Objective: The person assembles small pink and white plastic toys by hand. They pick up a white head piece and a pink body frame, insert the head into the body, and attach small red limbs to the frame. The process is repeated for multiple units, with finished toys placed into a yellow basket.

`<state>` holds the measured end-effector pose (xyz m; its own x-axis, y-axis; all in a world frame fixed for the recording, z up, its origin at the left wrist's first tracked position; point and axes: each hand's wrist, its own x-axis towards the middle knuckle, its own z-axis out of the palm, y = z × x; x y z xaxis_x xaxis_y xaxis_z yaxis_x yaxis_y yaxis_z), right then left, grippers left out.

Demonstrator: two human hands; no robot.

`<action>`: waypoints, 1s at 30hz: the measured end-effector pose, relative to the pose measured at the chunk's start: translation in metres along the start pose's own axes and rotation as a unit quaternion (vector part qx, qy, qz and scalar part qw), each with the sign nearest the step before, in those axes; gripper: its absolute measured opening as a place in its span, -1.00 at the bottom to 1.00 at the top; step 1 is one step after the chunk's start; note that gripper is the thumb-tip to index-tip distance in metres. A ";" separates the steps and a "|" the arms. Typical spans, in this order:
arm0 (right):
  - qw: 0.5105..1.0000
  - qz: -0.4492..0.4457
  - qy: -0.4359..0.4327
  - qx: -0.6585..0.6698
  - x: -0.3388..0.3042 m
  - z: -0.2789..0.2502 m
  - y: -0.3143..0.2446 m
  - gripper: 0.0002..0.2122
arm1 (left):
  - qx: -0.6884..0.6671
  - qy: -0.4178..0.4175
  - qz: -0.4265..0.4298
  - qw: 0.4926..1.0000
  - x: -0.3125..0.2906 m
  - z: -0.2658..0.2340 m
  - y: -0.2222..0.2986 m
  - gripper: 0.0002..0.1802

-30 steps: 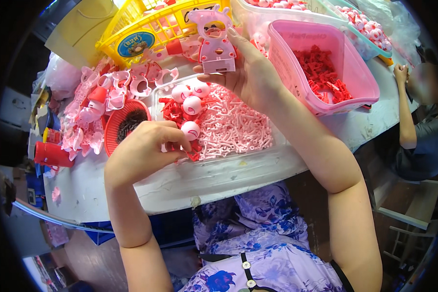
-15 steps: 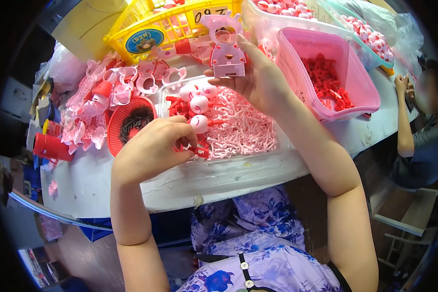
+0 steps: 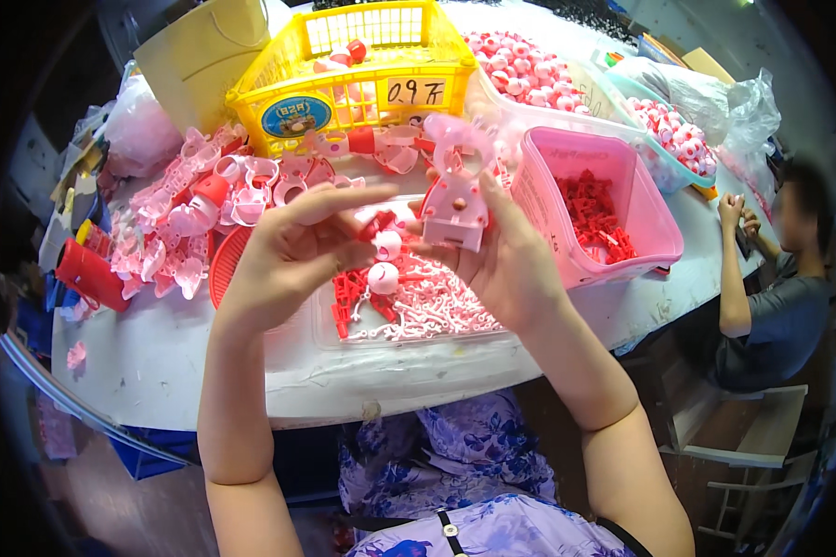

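Note:
My right hand (image 3: 506, 255) grips a translucent pink toy shell (image 3: 458, 209) with an eared top, a red-dotted body and a boxy base, held upright over the tray. Close to its left side is my left hand (image 3: 297, 251), its index finger stretched out and the other fingers curled toward the thumb. At those fingertips shows a small red plastic piece (image 3: 375, 226), partly hidden. Beneath both hands lies a clear tray (image 3: 409, 341) of small pale pink stick-like parts (image 3: 437, 302), red clips (image 3: 342, 320) and white balls with red marks (image 3: 383, 278).
Pink shell parts (image 3: 172, 218) are heaped at the left, near a red basket (image 3: 225, 269) and a red cylinder (image 3: 91, 276). Behind stands a yellow basket (image 3: 353, 88). At right are a pink bin (image 3: 548, 251), tubs of balls (image 3: 534, 79) and another person (image 3: 776, 306).
My left hand has risen from the tray's front left toward the toy shell, carrying the red piece. My right hand has come lower in the picture. The whole view has shifted.

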<state>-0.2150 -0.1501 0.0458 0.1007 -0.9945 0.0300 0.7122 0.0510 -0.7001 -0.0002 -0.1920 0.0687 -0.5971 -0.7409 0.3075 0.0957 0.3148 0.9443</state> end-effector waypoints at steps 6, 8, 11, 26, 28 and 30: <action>0.995 0.092 -0.010 0.026 -0.009 -0.003 0.029 -0.60 | -0.061 0.029 -0.026 0.997 0.001 0.012 -0.012 -0.82; 0.992 0.120 -0.025 0.019 -0.006 -0.004 0.029 -0.58 | -0.049 0.046 -0.048 0.997 -0.001 0.015 -0.015 -0.83; 0.988 0.153 -0.035 0.015 -0.004 -0.007 0.030 -0.55 | -0.055 0.067 -0.083 0.993 0.001 0.022 -0.013 -0.83; 0.993 0.111 -0.031 -0.014 -0.006 -0.012 0.039 -0.53 | -0.058 0.143 -0.003 0.988 0.004 0.024 -0.021 -0.79; 0.992 0.120 -0.036 -0.026 -0.006 -0.010 0.037 -0.53 | -0.018 0.135 0.022 0.990 0.003 0.026 -0.021 -0.75; 0.991 0.126 -0.039 -0.011 -0.006 -0.009 0.038 -0.55 | 0.063 0.124 0.042 0.989 0.000 0.027 -0.025 -0.71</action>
<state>-0.1951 -0.1433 0.0123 0.3269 -0.9405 -0.0928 0.6421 0.2931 -0.7084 -0.0237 -0.1839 0.0422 -0.3755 -0.8275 0.4174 0.0276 0.4401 0.8975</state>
